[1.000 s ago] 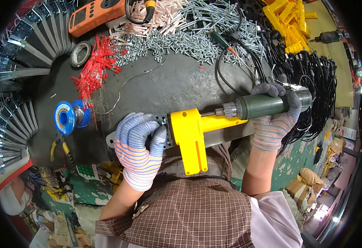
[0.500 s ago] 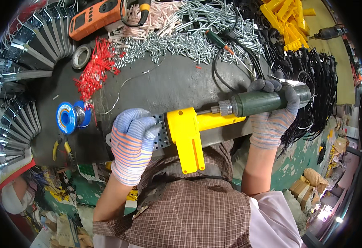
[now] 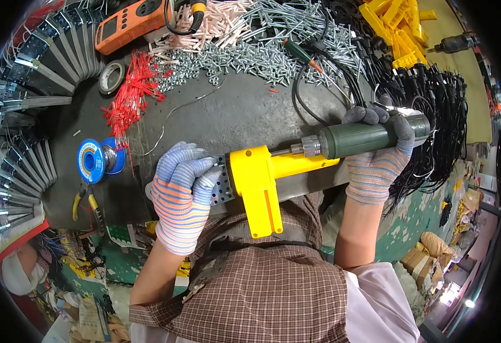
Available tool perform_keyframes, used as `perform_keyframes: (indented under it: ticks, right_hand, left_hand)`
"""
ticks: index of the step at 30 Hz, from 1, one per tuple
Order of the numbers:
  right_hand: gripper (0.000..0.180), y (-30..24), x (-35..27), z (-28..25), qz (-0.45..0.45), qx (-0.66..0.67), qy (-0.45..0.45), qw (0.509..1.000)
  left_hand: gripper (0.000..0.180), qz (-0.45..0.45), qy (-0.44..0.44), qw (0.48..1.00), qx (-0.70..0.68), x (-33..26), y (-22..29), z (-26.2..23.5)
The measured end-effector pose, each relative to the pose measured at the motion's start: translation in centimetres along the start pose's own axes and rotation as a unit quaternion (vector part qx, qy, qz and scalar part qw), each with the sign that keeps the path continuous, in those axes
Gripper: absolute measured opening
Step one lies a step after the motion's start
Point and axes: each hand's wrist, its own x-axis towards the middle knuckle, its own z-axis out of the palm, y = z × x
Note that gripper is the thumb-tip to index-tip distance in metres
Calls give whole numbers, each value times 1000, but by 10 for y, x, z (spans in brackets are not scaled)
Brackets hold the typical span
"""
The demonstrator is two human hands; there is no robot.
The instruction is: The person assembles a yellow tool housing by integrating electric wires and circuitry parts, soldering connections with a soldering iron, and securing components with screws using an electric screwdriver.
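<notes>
My left hand (image 3: 183, 191), in a striped knit glove, grips a perforated metal bracket (image 3: 223, 187) that is joined to a yellow plastic part (image 3: 257, 186) at the near edge of the dark bench. My right hand (image 3: 376, 157), gloved the same way, is wrapped around a green electric screwdriver (image 3: 370, 137). The screwdriver lies level, and its bit and chuck (image 3: 303, 150) point left into the yellow part's long arm. A black cord runs from the tool up over the bench.
A pile of silver screws (image 3: 273, 40) and pale pegs lies at the far side. Red cable ties (image 3: 127, 97), a blue solder spool (image 3: 93, 160), yellow-handled pliers (image 3: 84, 201), a tape roll (image 3: 112, 76) and an orange meter (image 3: 133, 23) sit left. Metal brackets fan along the left; black cables (image 3: 433, 114) and yellow parts (image 3: 402, 28) lie right.
Both hands, the yellow part and the screwdriver have shifted slightly left and up in view. The grips are unchanged.
</notes>
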Motion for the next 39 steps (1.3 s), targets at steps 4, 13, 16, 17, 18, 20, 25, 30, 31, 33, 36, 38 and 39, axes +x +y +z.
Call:
perform_keyframes:
  ticks: [4,13,16,17,18,20,25,30,31,33,36,38,39]
  right_hand:
    - [38,0,0,-1,2,0,-5,1000]
    - [38,0,-1,1,-7,-11,6,1000]
    - [37,-1,-1,0,-4,-4,11,1000]
    - [37,-1,-1,-1,-5,-3,11,1000]
    - [38,0,-2,-2,-10,-3,5,1000]
    - [38,0,-3,-2,-16,-3,-1,1000]
    - [31,0,-4,-5,0,45,-19,999]
    - [33,0,-2,-8,3,57,-23,998]
    - [33,0,-2,-8,6,59,-28,998]
    - [34,0,-3,-6,5,55,-27,998]
    - [36,0,-3,-6,6,48,-30,998]
    - [36,-1,-3,-7,8,42,-34,999]
    - [36,-1,-3,-7,10,42,-39,998]
  left_hand:
    - [15,43,-34,998,-15,5,-3,-3]
    - [17,115,-1,993,-13,2,-5,0]
    - [17,94,-9,995,-15,3,-4,-1]
    - [17,87,-14,996,-20,3,-4,-1]
    - [17,79,-20,996,-25,3,-4,-1]
    - [21,87,-18,996,-20,2,-7,0]
    - [25,91,-11,996,-10,1,-4,2]
    - [26,71,-16,997,-29,1,-3,2]
    - [26,70,-16,997,-31,1,-4,3]
    - [25,68,-12,997,-33,0,-5,3]
    - [24,71,-3,997,-35,1,-4,3]
    - [24,68,-3,997,-37,1,-3,3]
    - [24,65,-4,997,-38,1,-2,3]
